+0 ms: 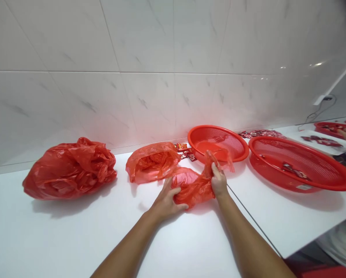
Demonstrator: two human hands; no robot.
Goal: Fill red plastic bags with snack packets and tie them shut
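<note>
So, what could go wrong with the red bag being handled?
The thin, crinkled red plastic bag might tear if the left grip and right grip pull it apart. Its loose end could snag on the round, red, perforated plastic basket close beside it.

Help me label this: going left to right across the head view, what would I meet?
Bulky red bag, open red bag, crumpled red bag held between left hand and right hand, smaller basket, larger basket.
</note>
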